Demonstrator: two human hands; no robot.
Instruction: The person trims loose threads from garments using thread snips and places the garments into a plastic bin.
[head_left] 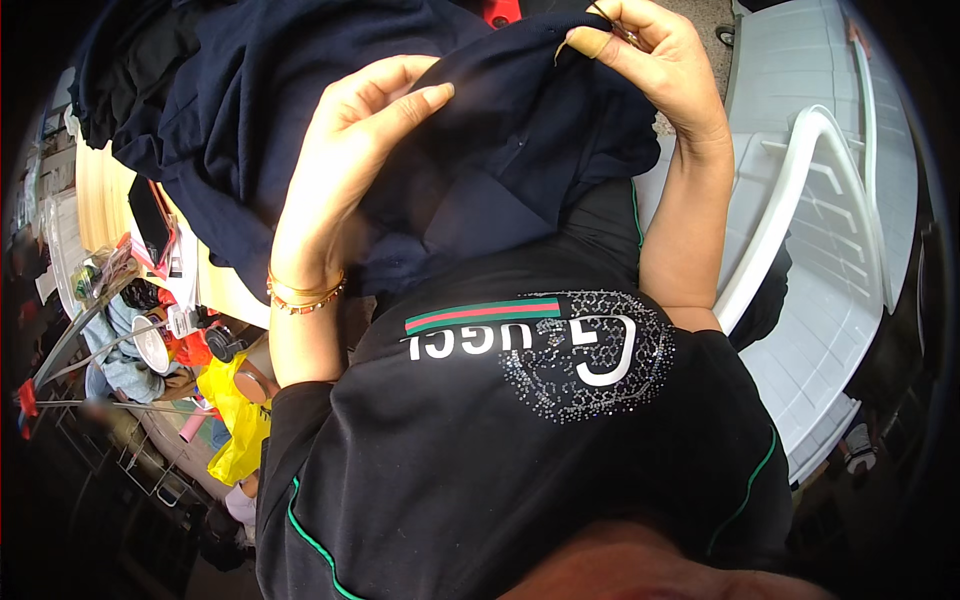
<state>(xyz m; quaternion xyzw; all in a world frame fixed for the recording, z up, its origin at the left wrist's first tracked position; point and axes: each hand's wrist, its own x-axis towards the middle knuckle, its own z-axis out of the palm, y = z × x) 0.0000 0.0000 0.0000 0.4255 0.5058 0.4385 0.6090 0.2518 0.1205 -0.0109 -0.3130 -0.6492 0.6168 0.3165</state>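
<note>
Left hand (345,150) grips a fold of dark navy garment (480,150), fingers closed on it; right hand (650,60) pinches the garment's upper edge beside a white plastic chair (830,230).

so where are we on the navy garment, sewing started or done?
In hand: left hand grips the navy fabric; right hand pinches its top edge with a thin, needle-like object. No finished stitching is visible. More dark cloth lies heaped on the table.

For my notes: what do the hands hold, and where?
Both hands, left hand and right hand, hold the navy garment at its raised upper fold.
</note>
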